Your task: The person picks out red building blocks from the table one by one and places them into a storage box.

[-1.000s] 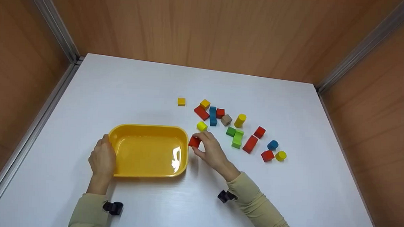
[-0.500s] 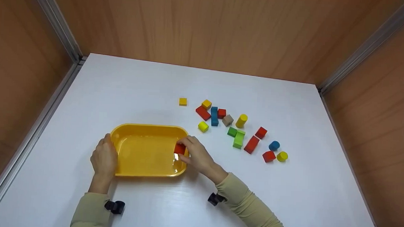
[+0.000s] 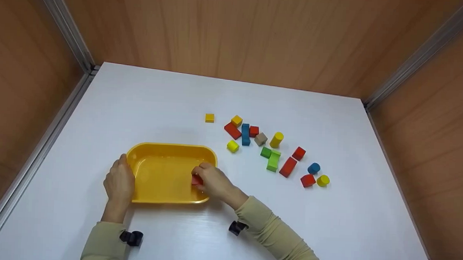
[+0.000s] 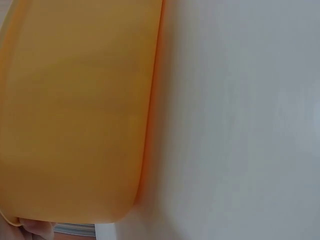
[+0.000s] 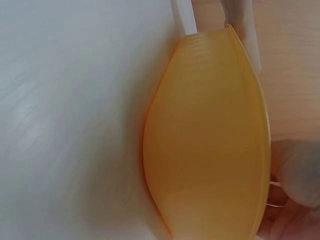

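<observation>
My right hand (image 3: 212, 180) reaches over the right end of a yellow plastic tray (image 3: 159, 171), low inside it. It pinches a small red block (image 3: 196, 180), partly covered by the fingers and blurred. At the tray's left end, my left hand (image 3: 119, 180) grips the rim; most of its fingers are out of sight. In the left wrist view, a fingertip (image 4: 37, 228) shows under the rim beside the tray's outer wall (image 4: 75, 125). The right wrist view has the tray wall (image 5: 205, 135) in front of part of my right hand (image 5: 300, 180).
Several loose wooden blocks lie on the white table (image 3: 170, 96) right of and behind the tray, including a yellow cube (image 3: 209, 118), a yellow-green cylinder (image 3: 233, 146), a light green block (image 3: 273, 161) and a blue cylinder (image 3: 314, 168). A wood-grain panel (image 3: 235, 36) stands at the back.
My right hand has carried the red block left over the tray's right rim, then down into the tray. The left hand has stayed at the tray's left end.
</observation>
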